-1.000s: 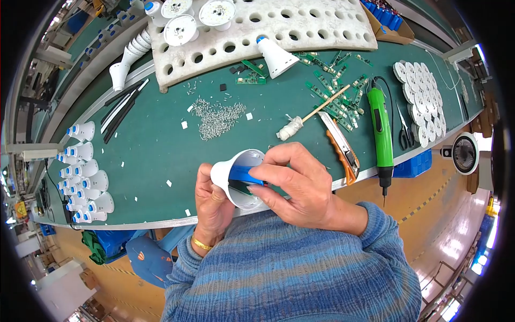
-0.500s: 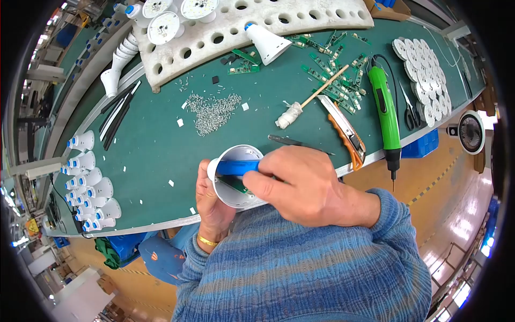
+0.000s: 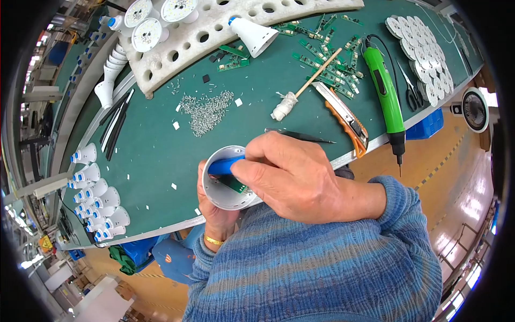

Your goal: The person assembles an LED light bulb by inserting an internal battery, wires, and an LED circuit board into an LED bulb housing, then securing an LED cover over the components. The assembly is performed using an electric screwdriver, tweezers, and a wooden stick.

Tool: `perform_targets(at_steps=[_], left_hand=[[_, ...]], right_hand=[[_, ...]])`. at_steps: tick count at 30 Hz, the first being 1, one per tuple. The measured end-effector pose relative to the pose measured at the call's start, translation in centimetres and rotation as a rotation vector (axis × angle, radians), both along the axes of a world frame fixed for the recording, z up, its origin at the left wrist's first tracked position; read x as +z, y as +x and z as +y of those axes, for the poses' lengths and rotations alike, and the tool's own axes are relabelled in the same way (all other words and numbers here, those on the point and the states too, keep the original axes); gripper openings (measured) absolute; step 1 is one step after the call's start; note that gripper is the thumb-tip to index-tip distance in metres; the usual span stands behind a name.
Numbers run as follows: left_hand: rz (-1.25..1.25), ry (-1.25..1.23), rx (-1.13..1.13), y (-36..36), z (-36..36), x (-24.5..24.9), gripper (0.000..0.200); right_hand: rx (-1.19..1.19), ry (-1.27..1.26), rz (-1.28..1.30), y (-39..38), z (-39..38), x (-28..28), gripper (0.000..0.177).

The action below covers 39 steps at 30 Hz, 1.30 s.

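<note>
Turning white cup [image 3: 218, 194] (head view): mouth faces camera more than a second ago; green board [image 3: 234, 185] inside shows better, so access looks easier.
Left hand [image 3: 217, 214]: wrapped round cup's outside, near worktop's [image 3: 155, 161] front edge.
Right hand [image 3: 292, 177]: closed, thumb and finger pinching blue piece [image 3: 221, 165], partly inside cup.

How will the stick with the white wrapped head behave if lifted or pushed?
The stick looks thin, straight and wooden, so it is probably stiff. Its bulky wrapped head may make that end heavier. Pushing it could nudge the green circuit boards around its bare end.
</note>
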<state>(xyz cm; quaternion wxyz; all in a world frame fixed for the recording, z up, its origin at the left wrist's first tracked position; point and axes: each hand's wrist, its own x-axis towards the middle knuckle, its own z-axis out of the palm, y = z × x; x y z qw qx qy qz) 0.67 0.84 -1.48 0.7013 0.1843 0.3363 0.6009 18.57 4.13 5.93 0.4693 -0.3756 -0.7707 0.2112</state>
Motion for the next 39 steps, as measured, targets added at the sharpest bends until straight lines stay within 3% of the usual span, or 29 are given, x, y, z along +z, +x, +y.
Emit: perform_targets(at_steps=[3,6,13,22,39], left_hand=[[0.007,0.003,0.017,-0.03,-0.46,-0.13,0.06],[0.08,0.089,-0.047,-0.47,-0.19,-0.1,0.061],[0.093,0.047,-0.015,-0.24,0.0,-0.26,0.04],[0.135,-0.033,-0.008,-0.27,-0.03,-0.28,0.04],[0.093,-0.057,-0.05,0.35,0.13,-0.06,0.03]], right_hand=[[-0.019,-0.002,0.123,-0.63,0.17,-0.45,0.029],[-0.069,-0.061,0.111,-0.73,-0.08,-0.13,0.03],[-0.027,-0.004,-0.106,-0.04,-0.12,-0.05,0.032],[-0.036,0.155,-0.238,-0.48,-0.23,0.13,0.028],[0.069,0.003,-0.045,0.18,-0.1,-0.08,0.026]])
